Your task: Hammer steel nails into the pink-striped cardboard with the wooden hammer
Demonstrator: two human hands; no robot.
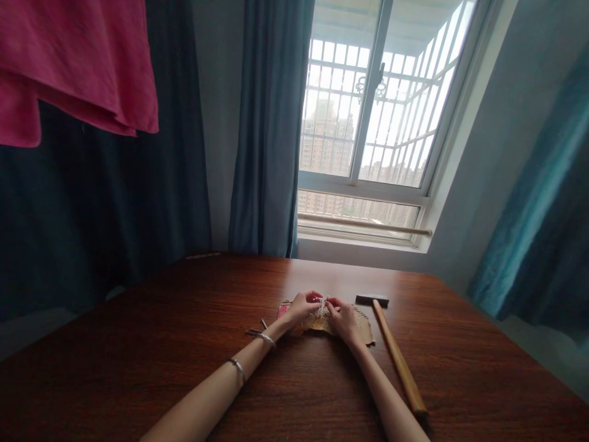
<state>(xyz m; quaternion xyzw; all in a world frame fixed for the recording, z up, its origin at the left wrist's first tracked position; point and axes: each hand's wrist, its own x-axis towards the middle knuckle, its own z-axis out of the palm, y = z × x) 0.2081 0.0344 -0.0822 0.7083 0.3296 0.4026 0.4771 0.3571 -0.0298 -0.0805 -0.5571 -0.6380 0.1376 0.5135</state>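
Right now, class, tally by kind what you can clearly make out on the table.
Hands: 2, left hand and right hand
Bracelets: 2
Mallet: 1
Tan perforated sheet: 1
Total: 6
Small metal bits: too small to count.

No text or label can be read.

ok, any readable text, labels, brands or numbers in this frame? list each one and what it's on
No readable text in this view.
On the tan perforated piece under the left hand and right hand: only a dot pattern, no letters.
On the mallet: no visible marking.
The faint mark at the far edge of the table: too small to read.
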